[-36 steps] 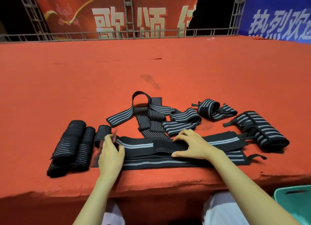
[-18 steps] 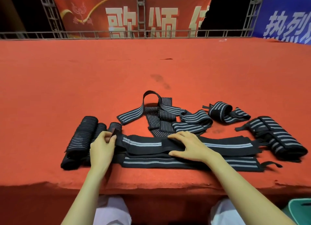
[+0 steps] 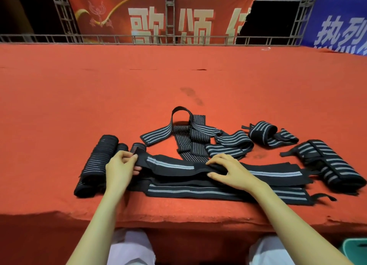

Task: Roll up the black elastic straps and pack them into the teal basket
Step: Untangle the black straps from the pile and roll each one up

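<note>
One long flat black elastic strap with grey stripes (image 3: pixel 174 165) lay stretched out, left hand (image 3: pixel 120 168) pinched its left end, right hand (image 3: pixel 233 170) pressed its middle, fingers nearly straight, rolled black straps (image 3: pixel 99 161) sat just left of it, teal plastic basket (image 3: pixel 356 249) sat low beyond its right end

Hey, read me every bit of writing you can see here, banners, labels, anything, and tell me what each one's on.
"歌颂": large pale characters on the red banner; a third character is cut off at the banner's edge.
"热烈": white characters on the blue banner; the second runs into the frame edge.
Small marks under the gold emblem on the red banner: too small to read.
The black straps: no readable text.
</note>
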A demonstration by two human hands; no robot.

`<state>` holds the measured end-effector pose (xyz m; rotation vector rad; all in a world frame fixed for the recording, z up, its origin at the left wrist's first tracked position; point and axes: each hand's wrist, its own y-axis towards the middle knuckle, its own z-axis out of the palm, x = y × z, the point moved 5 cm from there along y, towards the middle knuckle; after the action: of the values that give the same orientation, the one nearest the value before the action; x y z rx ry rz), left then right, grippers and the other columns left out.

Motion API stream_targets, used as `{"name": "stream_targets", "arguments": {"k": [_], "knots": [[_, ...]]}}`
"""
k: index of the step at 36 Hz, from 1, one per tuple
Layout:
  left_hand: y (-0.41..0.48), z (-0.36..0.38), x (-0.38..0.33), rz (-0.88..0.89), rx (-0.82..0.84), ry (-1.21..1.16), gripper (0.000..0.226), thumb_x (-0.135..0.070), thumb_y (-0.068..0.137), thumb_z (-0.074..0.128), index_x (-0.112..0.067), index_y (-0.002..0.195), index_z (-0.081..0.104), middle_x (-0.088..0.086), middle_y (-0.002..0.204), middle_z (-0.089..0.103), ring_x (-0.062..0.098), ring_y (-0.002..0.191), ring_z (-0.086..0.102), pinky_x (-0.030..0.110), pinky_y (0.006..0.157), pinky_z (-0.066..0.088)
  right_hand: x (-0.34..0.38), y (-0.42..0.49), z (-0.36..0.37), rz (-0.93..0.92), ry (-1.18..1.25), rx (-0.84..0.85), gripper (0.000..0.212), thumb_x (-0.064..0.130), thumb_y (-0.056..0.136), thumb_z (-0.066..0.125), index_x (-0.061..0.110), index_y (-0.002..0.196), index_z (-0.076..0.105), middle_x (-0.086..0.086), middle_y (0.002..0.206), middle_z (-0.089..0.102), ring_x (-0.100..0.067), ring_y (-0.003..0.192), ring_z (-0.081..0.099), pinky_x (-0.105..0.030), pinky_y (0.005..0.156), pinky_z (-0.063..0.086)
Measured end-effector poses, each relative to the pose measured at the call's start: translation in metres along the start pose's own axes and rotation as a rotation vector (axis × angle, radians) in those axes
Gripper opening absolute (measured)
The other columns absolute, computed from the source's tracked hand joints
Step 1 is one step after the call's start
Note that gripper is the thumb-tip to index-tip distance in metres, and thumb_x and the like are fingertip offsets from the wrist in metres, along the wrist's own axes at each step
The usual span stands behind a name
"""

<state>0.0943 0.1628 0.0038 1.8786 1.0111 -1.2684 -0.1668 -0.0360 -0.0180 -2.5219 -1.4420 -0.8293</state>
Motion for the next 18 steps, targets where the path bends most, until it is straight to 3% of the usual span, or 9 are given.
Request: {"name": "stream_targets", "arguments": {"k": [7, 13, 18], "knots": [[0.003, -0.006, -0.009, 0.019, -0.022, 0.056, 0.009, -0.016, 0.091, 0.061, -0.012, 0.083, 0.058, 0.008, 0.065, 0.069, 0.024, 0.056, 0.066, 0.036, 0.059, 0.054, 0.005, 0.006, 0.006, 0.013, 0.017, 0.033, 0.033, 0.051, 0.087, 0.059, 0.039, 0.118, 0.057, 0.017, 0.124, 0.047, -0.004, 0.122, 0.040, -0.036, 0.109, 0.030], [-0.003, -0.005, 0.004, 0.046, 0.003, 0.269, 0.012, -0.019, 0.085, 0.064, -0.020, 0.075, 0.057, -0.002, 0.058, 0.066, 0.017, 0.059, 0.067, 0.041, 0.069, 0.057, 0.003, 0.003, 0.005, -0.020, -0.001, 0.032, 0.026, 0.039, 0.088, 0.064, 0.033, 0.113, 0.064, 0.017, 0.122, 0.046, -0.004, 0.120, 0.040, -0.035, 0.110, 0.028], [-0.003, -0.006, 0.019, 0.033, 0.002, 0.289, 0.014, -0.020, 0.084, 0.065, -0.022, 0.075, 0.055, -0.003, 0.061, 0.065, 0.019, 0.063, 0.066, 0.044, 0.070, 0.056, 0.001, 0.001, 0.007, -0.053, -0.041, 0.036, 0.028, 0.039, 0.086, 0.063, 0.032, 0.113, 0.064, 0.016, 0.123, 0.046, -0.007, 0.123, 0.041, -0.040, 0.111, 0.028]]}}
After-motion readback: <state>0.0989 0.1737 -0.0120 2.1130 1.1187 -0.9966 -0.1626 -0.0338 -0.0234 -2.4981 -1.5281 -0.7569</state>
